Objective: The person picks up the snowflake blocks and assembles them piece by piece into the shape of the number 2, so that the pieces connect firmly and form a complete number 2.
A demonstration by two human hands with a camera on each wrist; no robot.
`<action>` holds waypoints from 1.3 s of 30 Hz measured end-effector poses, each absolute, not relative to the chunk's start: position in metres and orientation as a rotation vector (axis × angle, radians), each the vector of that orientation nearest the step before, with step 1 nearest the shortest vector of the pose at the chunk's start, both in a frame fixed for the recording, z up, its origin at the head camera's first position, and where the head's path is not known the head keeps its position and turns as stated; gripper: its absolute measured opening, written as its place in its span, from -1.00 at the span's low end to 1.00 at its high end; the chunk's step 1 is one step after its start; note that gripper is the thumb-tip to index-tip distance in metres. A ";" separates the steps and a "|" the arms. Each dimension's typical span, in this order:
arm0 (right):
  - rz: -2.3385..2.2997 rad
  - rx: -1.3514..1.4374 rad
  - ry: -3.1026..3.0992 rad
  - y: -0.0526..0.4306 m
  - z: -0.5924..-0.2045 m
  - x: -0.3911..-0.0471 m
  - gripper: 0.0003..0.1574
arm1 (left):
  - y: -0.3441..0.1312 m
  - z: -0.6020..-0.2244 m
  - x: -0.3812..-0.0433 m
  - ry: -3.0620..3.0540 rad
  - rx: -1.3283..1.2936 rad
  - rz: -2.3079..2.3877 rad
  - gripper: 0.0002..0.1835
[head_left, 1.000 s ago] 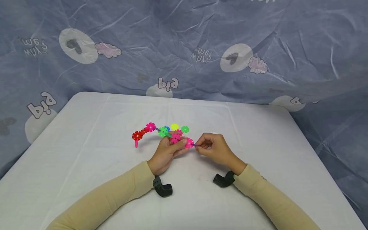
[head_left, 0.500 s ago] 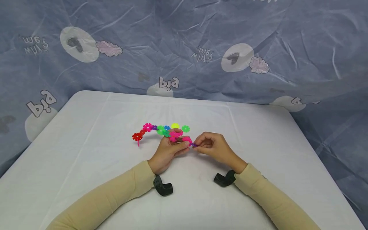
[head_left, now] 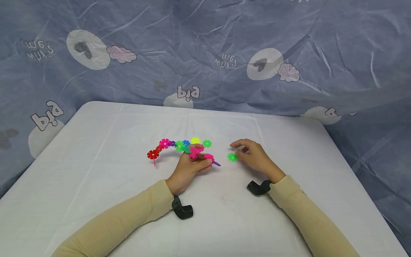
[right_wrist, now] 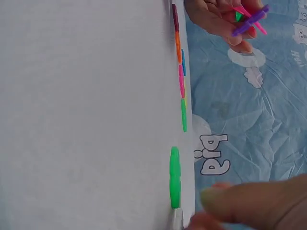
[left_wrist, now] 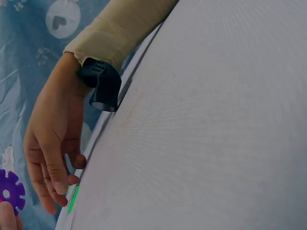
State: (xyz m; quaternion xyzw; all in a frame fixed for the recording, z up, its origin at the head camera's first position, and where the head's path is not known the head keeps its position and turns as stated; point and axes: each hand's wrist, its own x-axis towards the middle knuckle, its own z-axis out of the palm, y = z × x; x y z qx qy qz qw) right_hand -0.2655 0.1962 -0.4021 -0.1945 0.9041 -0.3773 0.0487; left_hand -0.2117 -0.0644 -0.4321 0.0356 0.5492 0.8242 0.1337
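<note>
My left hand holds a chain of interlocking snowflake discs, pinching it between thumb and fingers near its right end. The chain runs left through pink, green and purple discs to a red disc, with a thin pink disc hanging below. A purple disc sticks out at the chain's right end, past a pink disc. My right hand hovers loosely over the table, its fingers apart and relaxed. Below its thumb lies a loose green disc, seen edge-on in the right wrist view.
Behind the left hand a yellow disc, a blue disc and another green disc lie on the white tablecloth. A whitish disc edge shows near the right hand. A patterned blue-grey cloth hangs behind the table.
My right hand has let go of the purple disc and moved right and slightly away, uncovering the loose green disc. The left hand stays nearly in place; the chain tilted slightly.
</note>
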 end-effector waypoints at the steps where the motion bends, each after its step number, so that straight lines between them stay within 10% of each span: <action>1: -1.079 -0.587 2.788 0.198 -0.403 -0.266 -0.61 | -0.064 -0.432 -0.212 1.601 0.107 2.382 -0.34; 39: -1.829 -0.687 2.207 0.169 -0.406 -0.225 -0.84 | -0.066 -0.435 -0.213 1.627 0.157 2.467 -0.27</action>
